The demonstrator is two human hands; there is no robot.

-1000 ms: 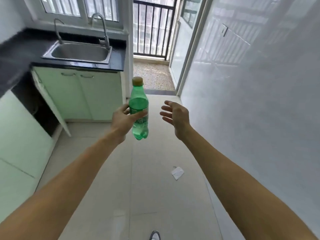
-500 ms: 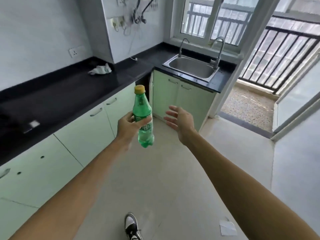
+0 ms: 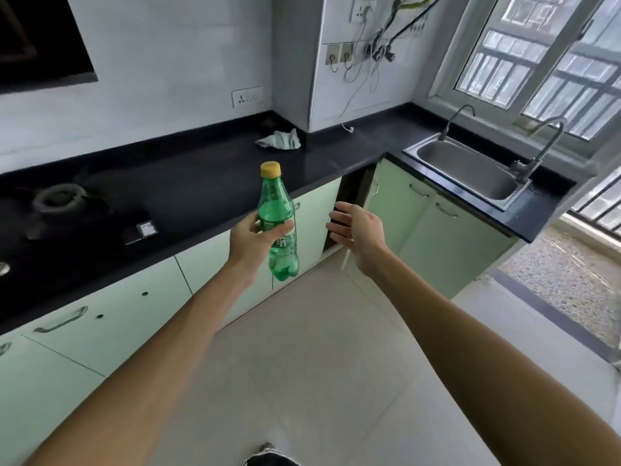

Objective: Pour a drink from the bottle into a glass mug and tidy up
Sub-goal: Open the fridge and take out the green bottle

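Gripping bottle upright: left hand | right hand just beside, empty

The bottle in your left hand is glossy, see-through green plastic with a matt yellow cap. Beyond it, your countertop is smooth, shiny black. At the far right the sink is dull brushed metal. The crumpled rag looks like soft matt cloth. Cabinet doors are smooth; floor tiles faintly glossy.

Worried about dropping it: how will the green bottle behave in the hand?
The bottle looks like thin plastic, so it likely dents under a firm grip. Tall and narrow, it may tip when set down.
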